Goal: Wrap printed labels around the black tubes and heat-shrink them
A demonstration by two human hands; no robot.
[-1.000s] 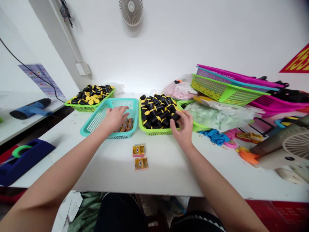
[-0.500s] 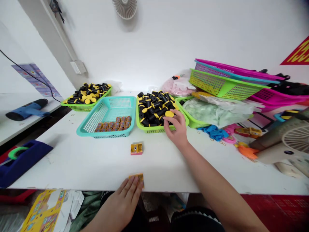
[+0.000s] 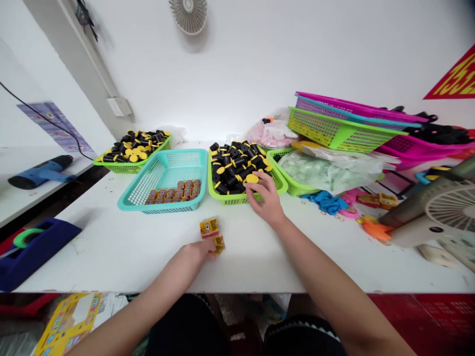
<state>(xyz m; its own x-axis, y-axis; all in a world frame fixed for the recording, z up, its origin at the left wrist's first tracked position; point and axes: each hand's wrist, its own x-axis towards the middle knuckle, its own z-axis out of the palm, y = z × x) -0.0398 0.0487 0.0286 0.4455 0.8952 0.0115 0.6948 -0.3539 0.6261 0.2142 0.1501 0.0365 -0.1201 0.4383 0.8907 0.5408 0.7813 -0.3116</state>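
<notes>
My left hand [image 3: 206,247] is closed on a small yellow printed piece [image 3: 219,244], low over the white table. That piece is right at the near edge of a small yellow printed stack [image 3: 209,227] with a pink side. Fingers of my right hand [image 3: 266,200] are curled around a round yellow cap [image 3: 252,178]; whatever lies beneath the cap is hidden. This hand is over the front right of a green basket [image 3: 230,200] heaped with black cylinders [image 3: 232,169] with yellow ends.
A turquoise basket [image 3: 128,201] holds rows of small brown-orange pieces. Behind it stands another green basket [image 3: 129,167] of black-and-yellow cylinders. At right are stacked baskets [image 3: 334,129] and a fan [image 3: 451,210]; a blue tape dispenser [image 3: 44,252] is at left.
My left hand has moved forward from the table's front edge, bringing the yellow piece up to the stack. My right hand and the yellow cap have shifted slightly left.
</notes>
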